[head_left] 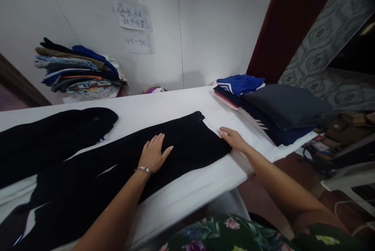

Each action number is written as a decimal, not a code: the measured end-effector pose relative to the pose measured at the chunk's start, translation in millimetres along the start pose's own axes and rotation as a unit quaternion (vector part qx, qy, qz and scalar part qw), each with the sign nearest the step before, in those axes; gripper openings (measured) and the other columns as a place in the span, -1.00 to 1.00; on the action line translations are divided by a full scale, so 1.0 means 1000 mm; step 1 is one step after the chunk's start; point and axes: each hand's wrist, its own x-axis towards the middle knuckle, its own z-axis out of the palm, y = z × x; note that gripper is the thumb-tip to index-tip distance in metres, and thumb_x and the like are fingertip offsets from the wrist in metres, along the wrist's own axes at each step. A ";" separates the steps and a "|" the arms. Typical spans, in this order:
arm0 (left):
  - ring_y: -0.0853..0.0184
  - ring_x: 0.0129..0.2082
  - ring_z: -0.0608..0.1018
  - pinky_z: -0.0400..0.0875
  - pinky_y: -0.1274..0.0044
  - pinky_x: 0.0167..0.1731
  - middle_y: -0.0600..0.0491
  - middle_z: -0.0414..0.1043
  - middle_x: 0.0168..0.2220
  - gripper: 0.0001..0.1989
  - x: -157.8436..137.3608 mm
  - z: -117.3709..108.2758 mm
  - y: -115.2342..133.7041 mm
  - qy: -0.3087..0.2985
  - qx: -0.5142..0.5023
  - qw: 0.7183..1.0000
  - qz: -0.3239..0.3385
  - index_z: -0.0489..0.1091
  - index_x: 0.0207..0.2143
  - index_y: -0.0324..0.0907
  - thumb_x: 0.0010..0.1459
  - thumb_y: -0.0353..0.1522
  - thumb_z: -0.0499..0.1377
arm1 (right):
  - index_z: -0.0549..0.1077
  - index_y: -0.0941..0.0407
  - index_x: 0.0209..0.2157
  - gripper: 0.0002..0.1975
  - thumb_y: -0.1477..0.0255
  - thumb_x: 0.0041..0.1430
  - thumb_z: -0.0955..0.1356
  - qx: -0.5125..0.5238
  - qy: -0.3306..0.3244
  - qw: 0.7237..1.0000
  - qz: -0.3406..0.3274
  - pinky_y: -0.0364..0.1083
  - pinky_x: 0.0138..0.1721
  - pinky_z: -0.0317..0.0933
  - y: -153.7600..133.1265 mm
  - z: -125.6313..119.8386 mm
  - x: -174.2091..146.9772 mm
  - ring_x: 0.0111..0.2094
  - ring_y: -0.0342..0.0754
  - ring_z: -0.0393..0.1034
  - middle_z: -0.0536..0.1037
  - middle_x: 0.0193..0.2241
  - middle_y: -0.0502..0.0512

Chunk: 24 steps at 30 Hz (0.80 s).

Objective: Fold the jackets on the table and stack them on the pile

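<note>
A long black garment (181,145) lies stretched across the white tabletop, its near-left part running out of view. My left hand (154,153), with a silver bracelet at the wrist, rests flat on it, fingers and thumb spread. At the garment's right end my right hand (233,138) has its fingers closed at the edge, beside a white strip (212,127); how firmly they grip is hard to see. Another black piece (73,124) lies at the left, with a bit of blue and white showing near its lower edge.
A tall stack of folded clothes (84,67) stands against the wall at back left. Folded clothes, with a dark grey one (290,104) on top, lie at the table's right end. Handwritten papers (134,16) hang on the wall. A white plastic stool (351,184) stands at lower right.
</note>
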 end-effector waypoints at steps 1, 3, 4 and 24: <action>0.15 0.27 0.12 0.02 0.27 0.21 -0.11 0.10 0.26 -0.37 0.000 0.000 0.000 0.001 0.000 1.000 0.000 0.07 0.23 -0.22 0.20 -0.07 -0.06 | 0.40 0.13 0.06 -0.51 0.17 0.17 0.26 0.040 0.005 0.998 0.043 0.04 0.15 0.09 0.002 -0.002 0.010 0.16 0.08 0.19 0.35 0.13 0.14; 0.15 0.26 0.13 0.02 0.27 0.21 -0.11 0.10 0.26 -0.37 0.000 0.000 -0.002 0.005 -0.001 1.000 0.001 0.07 0.23 -0.22 0.21 -0.07 -0.07 | 0.35 0.18 0.09 -0.50 0.22 0.17 0.28 0.090 -0.013 0.991 0.096 0.03 0.02 0.24 0.000 -0.002 0.034 0.08 0.09 0.30 0.39 0.09 0.19; 0.15 0.26 0.13 0.02 0.27 0.21 -0.11 0.11 0.26 -0.37 0.000 0.001 -0.002 0.007 -0.002 1.000 0.001 0.07 0.23 -0.22 0.21 -0.07 -0.07 | 0.33 0.20 0.10 -0.49 0.23 0.18 0.28 0.102 -0.025 0.989 0.109 0.02 -0.06 0.31 -0.003 0.000 0.045 0.02 0.09 0.35 0.42 0.06 0.22; 0.13 0.29 0.06 -0.06 0.11 0.20 -0.01 0.04 0.29 -0.36 0.035 -0.014 0.071 -0.066 -0.031 0.996 0.046 0.07 0.23 -0.14 0.19 -0.02 -0.08 | 0.44 0.16 -0.28 -0.77 0.38 -0.01 0.41 0.109 -0.004 0.991 0.083 -0.10 -0.35 0.32 -0.009 -0.041 0.094 -0.38 -0.01 0.47 0.58 -0.37 0.10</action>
